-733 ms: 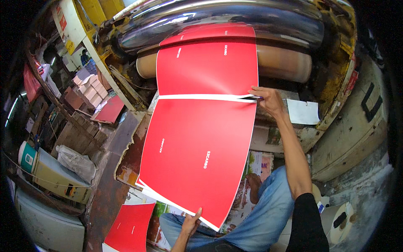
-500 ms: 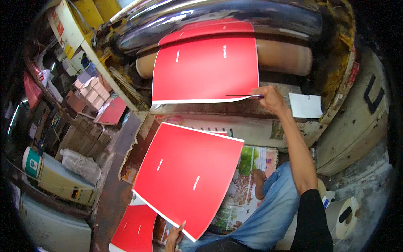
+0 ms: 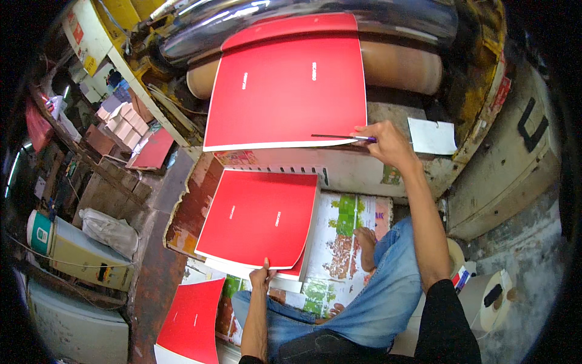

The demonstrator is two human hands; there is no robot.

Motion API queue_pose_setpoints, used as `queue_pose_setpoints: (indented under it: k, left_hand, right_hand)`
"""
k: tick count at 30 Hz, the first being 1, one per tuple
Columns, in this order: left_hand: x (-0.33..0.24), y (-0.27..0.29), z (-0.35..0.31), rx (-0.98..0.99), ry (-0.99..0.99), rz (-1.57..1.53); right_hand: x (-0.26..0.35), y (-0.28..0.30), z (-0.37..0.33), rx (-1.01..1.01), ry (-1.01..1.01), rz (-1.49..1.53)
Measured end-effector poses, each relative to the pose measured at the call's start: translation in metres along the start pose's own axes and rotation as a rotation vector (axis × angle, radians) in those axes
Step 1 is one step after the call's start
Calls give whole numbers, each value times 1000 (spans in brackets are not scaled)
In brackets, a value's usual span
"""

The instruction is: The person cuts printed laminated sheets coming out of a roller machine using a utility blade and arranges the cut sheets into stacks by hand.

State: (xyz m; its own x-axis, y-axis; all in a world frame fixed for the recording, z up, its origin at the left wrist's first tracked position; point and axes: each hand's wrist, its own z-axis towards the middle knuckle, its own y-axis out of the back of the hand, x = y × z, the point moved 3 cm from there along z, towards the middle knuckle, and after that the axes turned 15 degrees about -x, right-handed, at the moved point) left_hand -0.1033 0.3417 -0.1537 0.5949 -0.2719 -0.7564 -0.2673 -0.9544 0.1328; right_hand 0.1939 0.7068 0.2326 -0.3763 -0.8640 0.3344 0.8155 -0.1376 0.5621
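Observation:
A large red sheet (image 3: 285, 91) with a white edge comes down from between the machine's rollers. At its lower right corner my right hand (image 3: 388, 144) is closed on a thin dark tool with a purple handle (image 3: 366, 139); the shaft runs along the sheet's lower edge. Whether my fingers also pinch that corner I cannot tell. Below, my left hand (image 3: 260, 278) grips the near edge of another red sheet (image 3: 257, 215), thumb on top. That sheet lies over a stack of similar sheets (image 3: 285, 280), whose white edges show under it.
A shiny metal roller (image 3: 400, 24) and a tan roller (image 3: 403, 67) span the machine. Another red sheet (image 3: 193, 318) lies at lower left. White paper (image 3: 432, 136) rests on the ledge at right. A pale cabinet (image 3: 503, 176) stands at right, and a large roll (image 3: 491, 303) lies below it.
My left hand has moved forward, bringing its red sheet down flatter over the stack. The sheet in the rollers reaches slightly lower; my right hand still holds the tool at its corner.

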Motion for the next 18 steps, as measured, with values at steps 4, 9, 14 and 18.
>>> queue_pose_setpoints:
  k: [4,9,14,18]
  left_hand:
    - [-21,-59,-52,-278,-789,249]
    - [0,-113,-95,-99,-948,938]
    - [16,-102,-75,-160,-866,1008]
    - [-3,-115,-100,-156,-961,1161]
  right_hand:
    - [-9,8,2,64,-10,75]
    - [-29,-7,-13,192,-44,50]
    - [-2,-7,-17,292,-37,20]
    - [7,1,-17,354,-13,105]
